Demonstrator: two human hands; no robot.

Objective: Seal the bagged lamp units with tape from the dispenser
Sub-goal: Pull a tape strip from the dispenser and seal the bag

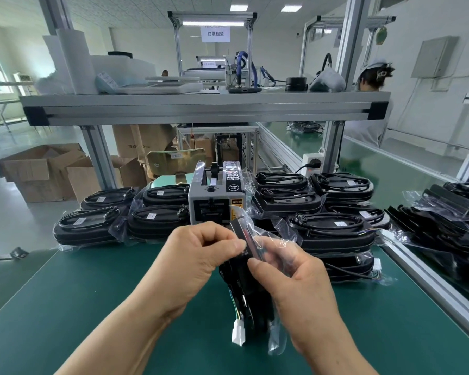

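Sealing is under way. The unit (236,280) stands on edge on the near mat (98,288), just in front of the dispenser (214,201). The left hand (200,255) pinches its bag top and the right hand (290,277) grips the loose plastic. Next, probably, tape gets pressed across the fold.

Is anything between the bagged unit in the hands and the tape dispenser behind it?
Nothing visible: the left hand and right hand hold the bagged lamp unit directly before the tape dispenser.
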